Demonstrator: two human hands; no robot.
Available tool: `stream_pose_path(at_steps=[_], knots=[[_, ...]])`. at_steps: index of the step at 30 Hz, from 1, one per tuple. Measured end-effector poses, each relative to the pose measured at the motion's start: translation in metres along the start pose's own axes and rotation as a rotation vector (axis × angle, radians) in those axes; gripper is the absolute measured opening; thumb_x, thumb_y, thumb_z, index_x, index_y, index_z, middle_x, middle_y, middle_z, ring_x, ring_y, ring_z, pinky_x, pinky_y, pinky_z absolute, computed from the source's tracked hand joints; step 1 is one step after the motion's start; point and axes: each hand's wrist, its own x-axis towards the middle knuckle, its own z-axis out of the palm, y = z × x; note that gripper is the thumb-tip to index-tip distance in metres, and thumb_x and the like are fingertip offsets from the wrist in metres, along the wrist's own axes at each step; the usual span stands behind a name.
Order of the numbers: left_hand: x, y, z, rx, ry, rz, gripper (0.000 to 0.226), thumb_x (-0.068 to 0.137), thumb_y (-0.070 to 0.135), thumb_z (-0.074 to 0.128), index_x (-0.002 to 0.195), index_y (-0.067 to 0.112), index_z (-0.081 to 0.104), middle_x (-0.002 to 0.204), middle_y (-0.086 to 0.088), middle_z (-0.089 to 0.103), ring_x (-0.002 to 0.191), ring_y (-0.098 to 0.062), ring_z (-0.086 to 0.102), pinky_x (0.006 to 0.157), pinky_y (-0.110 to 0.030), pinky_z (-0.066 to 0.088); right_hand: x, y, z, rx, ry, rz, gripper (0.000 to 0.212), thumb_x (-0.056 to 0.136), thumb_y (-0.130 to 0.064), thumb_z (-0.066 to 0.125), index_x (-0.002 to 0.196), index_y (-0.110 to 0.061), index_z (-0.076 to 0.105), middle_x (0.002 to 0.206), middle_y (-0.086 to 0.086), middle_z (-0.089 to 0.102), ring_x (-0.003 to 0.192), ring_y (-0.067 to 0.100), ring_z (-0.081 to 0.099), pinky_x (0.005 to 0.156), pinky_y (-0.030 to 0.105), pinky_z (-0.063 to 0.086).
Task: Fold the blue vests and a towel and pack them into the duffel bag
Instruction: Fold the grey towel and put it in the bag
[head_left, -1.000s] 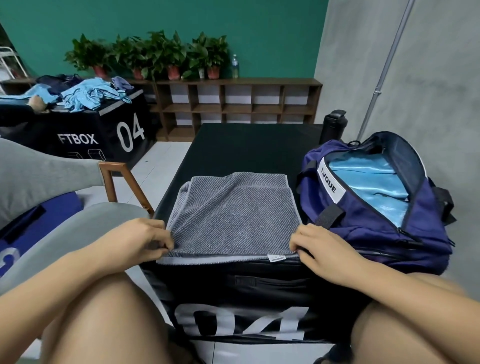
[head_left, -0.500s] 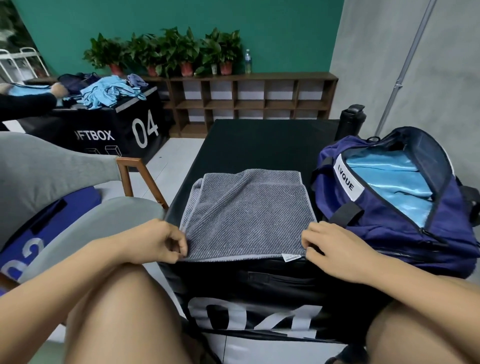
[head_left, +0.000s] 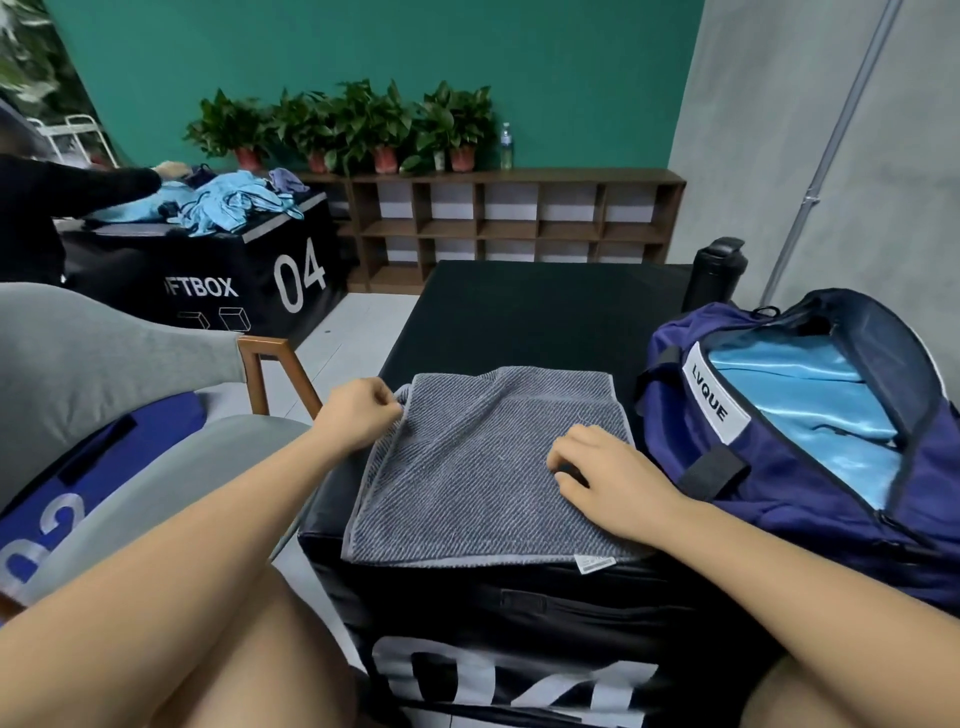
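A folded grey towel (head_left: 483, 478) lies flat on the black soft box (head_left: 519, 312) in front of me. My left hand (head_left: 358, 415) pinches the towel's left edge near its far corner. My right hand (head_left: 605, 475) rests on the towel's right half, fingers bent, fingertips pressing the cloth. To the right stands the navy duffel bag (head_left: 789, 519), unzipped on top, with folded light blue vests (head_left: 800, 395) lying inside it. A white label hangs at the towel's near right corner.
A black bottle (head_left: 714, 275) stands behind the bag. A grey chair (head_left: 104, 364) with a wooden frame is at my left. Farther left, another black box (head_left: 218, 280) holds a pile of blue vests (head_left: 228, 205), where another person's arm (head_left: 78, 187) reaches.
Both hands left the towel's near corners and moved forward. The left went up the left edge to the far corner. The right moved onto the towel's top.
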Motion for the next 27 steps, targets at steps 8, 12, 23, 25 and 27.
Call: stream_pose_path(at_steps=[8,12,23,25,27], knots=[[0.074,-0.014,0.019,-0.152,-0.020,-0.076,0.027,0.097,0.026,0.075,0.123,0.020,0.070,0.111,-0.003,0.072,0.105,-0.025,0.068,0.097,-0.040,0.056,0.039,0.014,0.012,0.025,-0.076,-0.009,0.010,0.105,-0.036,0.056,0.113,-0.032,0.060,0.107,-0.014,0.053,0.105,0.010,0.050,0.092,0.033,0.048],[0.094,-0.019,0.023,-0.283,-0.255,-0.001,0.024,0.098,0.016,0.078,0.121,0.021,0.075,0.114,-0.003,0.076,0.108,-0.021,0.072,0.106,-0.040,0.055,0.044,0.021,0.018,0.078,-0.095,-0.001,0.010,0.104,-0.039,0.058,0.113,-0.034,0.061,0.105,-0.015,0.052,0.104,0.009,0.050,0.091,0.032,0.047],[0.114,-0.021,0.005,-0.203,-0.075,0.048,0.004,0.094,0.016,0.077,0.092,0.018,0.075,0.081,0.001,0.071,0.070,-0.015,0.062,0.067,-0.028,0.048,0.053,0.023,0.020,0.151,-0.148,0.027,0.008,0.102,-0.041,0.061,0.107,-0.039,0.055,0.103,-0.016,0.049,0.102,0.006,0.047,0.090,0.029,0.044],[0.116,-0.030,-0.001,-0.107,0.045,0.088,0.007,0.097,0.023,0.073,0.093,0.026,0.069,0.084,0.001,0.070,0.071,-0.021,0.062,0.065,-0.033,0.047,0.053,0.023,0.020,0.148,-0.161,0.028,0.009,0.102,-0.042,0.061,0.107,-0.040,0.053,0.104,-0.016,0.049,0.102,0.006,0.046,0.090,0.030,0.045],[0.113,-0.038,-0.003,0.010,0.080,0.109,0.009,0.097,0.025,0.069,0.094,0.031,0.063,0.084,0.004,0.069,0.073,-0.023,0.065,0.063,-0.033,0.047,0.054,0.023,0.020,0.143,-0.165,0.030,0.010,0.102,-0.042,0.060,0.107,-0.040,0.052,0.104,-0.017,0.049,0.102,0.006,0.046,0.089,0.031,0.045]])
